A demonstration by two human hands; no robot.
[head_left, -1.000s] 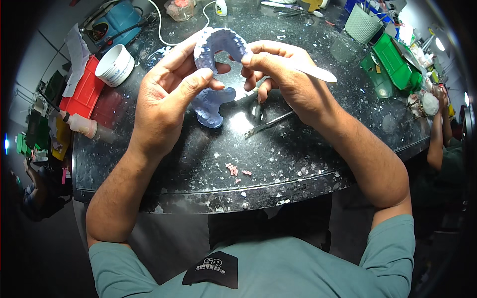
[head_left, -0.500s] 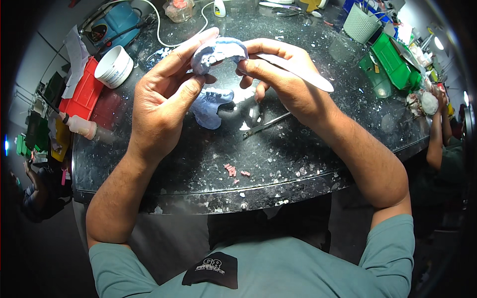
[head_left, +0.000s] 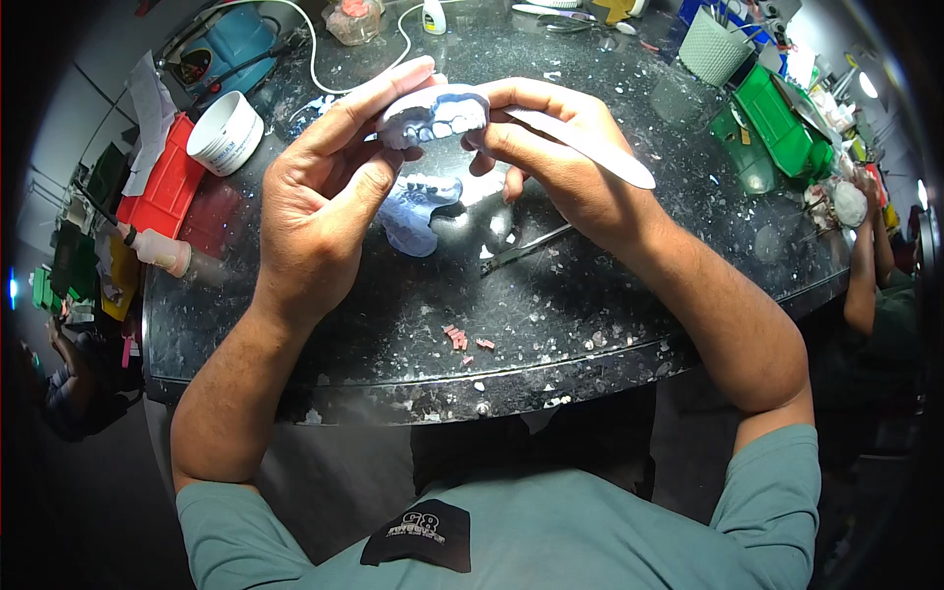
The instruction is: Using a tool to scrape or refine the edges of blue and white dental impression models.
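Observation:
Between my two hands is a pale blue dental cast (head_left: 433,120), raised above the bench and tilted so its row of teeth shows. My left hand (head_left: 317,202) closes on its left side with thumb and fingers. The fingertips of my right hand (head_left: 580,182) pinch its right edge. A white, flat-ended tool (head_left: 600,157) lies across the same right hand, tucked into the fingers; its other end is hidden. Below, a second blue dental cast (head_left: 411,221) rests on the bench. Beside it lies a slim dark metal tool (head_left: 521,250), partly in shadow.
Small pink pieces (head_left: 456,338) lie near the front of the speckled black bench (head_left: 374,379). At left are a white tub (head_left: 226,133), a red bin (head_left: 162,187) and a clear bottle (head_left: 162,251). Green bins (head_left: 782,118) and a tool basket (head_left: 716,47) stand at right.
The held cast has been tipped so that its teeth face me, where its hollow inner side showed before. Both hands stay in nearly the same place; the white tool has shifted slightly.

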